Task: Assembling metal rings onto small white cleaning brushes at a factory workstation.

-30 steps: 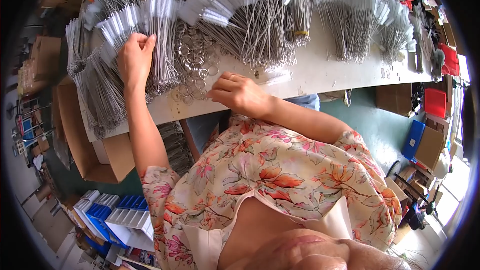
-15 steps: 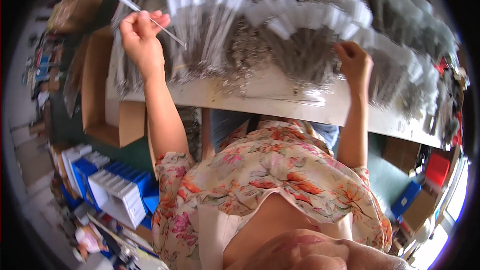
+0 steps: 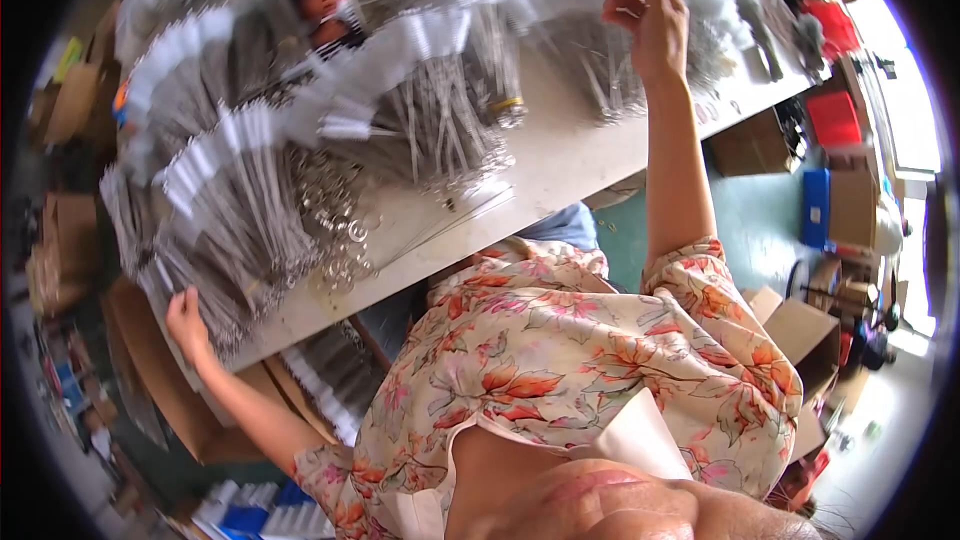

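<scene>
Left hand point(image 3: 187, 325) at the table's point(image 3: 560, 180) near-left corner, right beside the brushes point(image 3: 215, 285) heaped there, fingers loosely together; whether they pinch one, I can't tell. Right hand point(image 3: 650, 20) up over the brushes toward the table's right end, fingers curled, grip unclear. Rings point(image 3: 340, 205) scatter between bundles, reaching the near edge; thin wires point(image 3: 450, 227) lie alongside it.

Strong daylight from the window point(image 3: 905, 85) at right burns out to white and leaves glare on the floor point(image 3: 745, 210). Blur softens the brushes point(image 3: 430, 110), and fisheye distortion bends edges toward a black rim.
</scene>
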Motion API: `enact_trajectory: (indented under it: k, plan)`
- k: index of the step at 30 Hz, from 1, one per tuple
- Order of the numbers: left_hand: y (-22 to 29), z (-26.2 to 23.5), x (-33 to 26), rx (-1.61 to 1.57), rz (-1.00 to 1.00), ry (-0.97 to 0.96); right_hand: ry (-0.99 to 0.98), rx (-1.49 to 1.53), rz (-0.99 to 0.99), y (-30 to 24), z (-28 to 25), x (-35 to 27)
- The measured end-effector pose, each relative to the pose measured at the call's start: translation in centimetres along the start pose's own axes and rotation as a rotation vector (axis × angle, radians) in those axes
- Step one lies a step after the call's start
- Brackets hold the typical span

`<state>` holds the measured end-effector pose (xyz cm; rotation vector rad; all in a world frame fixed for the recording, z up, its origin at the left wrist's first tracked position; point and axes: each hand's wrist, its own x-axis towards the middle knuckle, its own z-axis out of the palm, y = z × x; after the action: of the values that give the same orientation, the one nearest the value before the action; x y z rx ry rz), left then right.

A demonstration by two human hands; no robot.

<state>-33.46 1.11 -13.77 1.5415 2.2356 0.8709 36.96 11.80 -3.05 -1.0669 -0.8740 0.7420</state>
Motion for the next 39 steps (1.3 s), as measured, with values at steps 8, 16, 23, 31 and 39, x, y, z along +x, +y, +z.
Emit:
enact_trajectory:
  k: [8,16,23,31,39]
  plan:
    - [3.8,1.4,-0.2,-0.258,-0.327,0.006,-0.235,-1.292,-0.058,4.9,-3.2,-0.1]
    - [1.9,0.3,1.3,0.073,-0.203,-0.054,-0.347,-1.520,0.026,4.7,-2.0,1.5]
    - [3.4,1.3,2.3,0.334,-0.068,-0.054,-0.220,-1.391,-0.112,3.1,-4.5,2.7]
    - [1.8,1.2,3.8,0.145,-0.157,-0.050,0.065,-0.747,0.070,0.4,-20.6,10.5]
    - [5.4,-1.4,3.7,0.153,0.066,0.419,0.169,-1.615,0.107,4.0,-22.0,17.9]
